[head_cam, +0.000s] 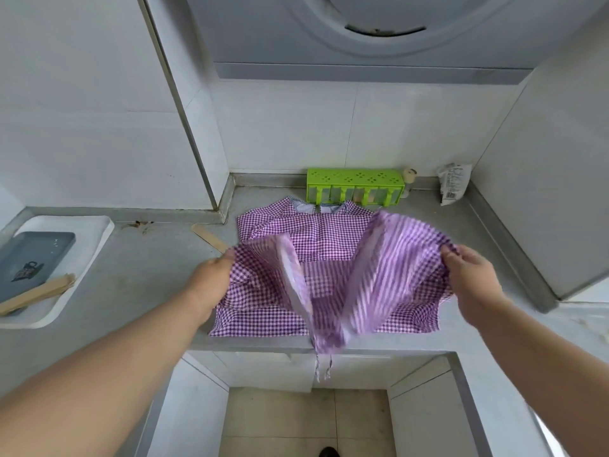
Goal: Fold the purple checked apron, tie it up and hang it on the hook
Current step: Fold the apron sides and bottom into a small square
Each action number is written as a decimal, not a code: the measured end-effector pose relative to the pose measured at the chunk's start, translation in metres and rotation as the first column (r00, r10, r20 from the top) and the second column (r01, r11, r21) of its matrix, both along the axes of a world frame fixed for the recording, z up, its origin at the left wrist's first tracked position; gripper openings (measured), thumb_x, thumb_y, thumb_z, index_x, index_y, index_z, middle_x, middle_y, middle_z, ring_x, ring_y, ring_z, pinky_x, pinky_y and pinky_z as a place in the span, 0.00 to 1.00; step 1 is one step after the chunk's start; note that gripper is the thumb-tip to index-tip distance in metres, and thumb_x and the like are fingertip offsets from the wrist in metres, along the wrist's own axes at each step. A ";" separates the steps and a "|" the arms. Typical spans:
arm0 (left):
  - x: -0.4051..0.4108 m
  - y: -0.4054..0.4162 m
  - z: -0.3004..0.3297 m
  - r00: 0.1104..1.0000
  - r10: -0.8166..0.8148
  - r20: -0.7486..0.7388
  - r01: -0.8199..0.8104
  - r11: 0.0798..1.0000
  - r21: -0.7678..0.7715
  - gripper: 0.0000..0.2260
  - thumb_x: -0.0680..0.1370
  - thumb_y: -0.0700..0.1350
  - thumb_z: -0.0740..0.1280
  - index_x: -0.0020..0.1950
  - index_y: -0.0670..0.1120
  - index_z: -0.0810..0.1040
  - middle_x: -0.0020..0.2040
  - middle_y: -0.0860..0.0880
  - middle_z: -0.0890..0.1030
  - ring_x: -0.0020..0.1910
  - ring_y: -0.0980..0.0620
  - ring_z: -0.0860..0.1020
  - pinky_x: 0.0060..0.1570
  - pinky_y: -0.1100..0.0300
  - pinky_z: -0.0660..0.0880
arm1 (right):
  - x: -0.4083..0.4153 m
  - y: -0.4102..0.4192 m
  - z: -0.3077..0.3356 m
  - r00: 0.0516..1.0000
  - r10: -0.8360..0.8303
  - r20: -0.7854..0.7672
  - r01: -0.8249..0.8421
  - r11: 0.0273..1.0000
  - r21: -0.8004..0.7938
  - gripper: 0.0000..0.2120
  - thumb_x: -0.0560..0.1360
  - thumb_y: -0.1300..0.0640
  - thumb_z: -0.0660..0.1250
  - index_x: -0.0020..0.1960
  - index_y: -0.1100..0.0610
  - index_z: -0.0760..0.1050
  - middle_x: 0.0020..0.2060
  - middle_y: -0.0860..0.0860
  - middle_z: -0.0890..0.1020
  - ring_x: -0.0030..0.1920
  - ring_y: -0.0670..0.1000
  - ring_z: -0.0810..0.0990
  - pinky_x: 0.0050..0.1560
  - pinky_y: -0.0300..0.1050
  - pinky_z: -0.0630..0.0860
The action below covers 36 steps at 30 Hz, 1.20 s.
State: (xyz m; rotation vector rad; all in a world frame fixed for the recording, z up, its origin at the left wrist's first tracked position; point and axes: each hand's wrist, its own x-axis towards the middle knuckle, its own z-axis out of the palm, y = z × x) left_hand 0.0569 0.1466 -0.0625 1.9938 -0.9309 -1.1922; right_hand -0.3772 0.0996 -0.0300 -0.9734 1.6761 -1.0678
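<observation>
Hanging over the front edge of the grey bench [155, 268], the purple checked apron [323, 245] lies spread there, its side flaps lifted: the left hand [214, 275] pinches one, the right hand [468, 268] the other. Farther left sits a white tray [99, 232]. Against the tiled back wall stand a green rack [355, 186] and a white packet [453, 186], under the range hood [362, 37].

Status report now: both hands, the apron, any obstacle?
Left hand and right hand each grip a side flap, lifted inward. Purple checked apron on counter, fold unfinished, untied. Green rack just behind collar.
</observation>
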 end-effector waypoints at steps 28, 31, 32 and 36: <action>0.003 -0.011 0.022 0.826 -0.480 -0.296 0.560 0.759 0.333 0.15 0.86 0.54 0.65 0.69 0.51 0.81 0.63 0.49 0.86 0.64 0.45 0.83 0.68 0.48 0.75 | -0.004 0.005 -0.014 0.383 0.911 -0.153 -0.432 0.323 0.842 0.14 0.72 0.46 0.76 0.57 0.47 0.84 0.54 0.47 0.87 0.57 0.51 0.84 0.65 0.50 0.80; 0.009 -0.022 0.024 0.859 -0.418 -0.296 0.489 0.841 0.230 0.16 0.85 0.57 0.63 0.71 0.54 0.80 0.63 0.50 0.86 0.64 0.45 0.83 0.71 0.44 0.73 | -0.003 -0.002 0.000 0.494 0.851 -0.175 -0.516 0.450 0.729 0.11 0.78 0.53 0.73 0.60 0.50 0.82 0.55 0.48 0.87 0.56 0.51 0.85 0.65 0.49 0.79; 0.012 -0.027 0.022 0.882 -0.369 -0.293 0.428 0.888 0.169 0.18 0.85 0.58 0.63 0.72 0.55 0.79 0.64 0.50 0.86 0.65 0.45 0.82 0.73 0.41 0.71 | -0.003 -0.007 0.002 0.622 0.763 -0.177 -0.545 0.584 0.602 0.11 0.80 0.55 0.71 0.61 0.52 0.82 0.55 0.49 0.87 0.56 0.52 0.86 0.66 0.51 0.79; 0.019 -0.051 0.016 0.950 -0.223 -0.220 0.230 0.973 0.004 0.23 0.85 0.63 0.59 0.79 0.56 0.72 0.68 0.53 0.82 0.65 0.46 0.80 0.74 0.39 0.70 | -0.007 -0.029 0.002 0.949 0.314 -0.035 -0.303 0.935 0.184 0.08 0.81 0.60 0.68 0.59 0.58 0.82 0.54 0.54 0.88 0.57 0.59 0.86 0.68 0.63 0.76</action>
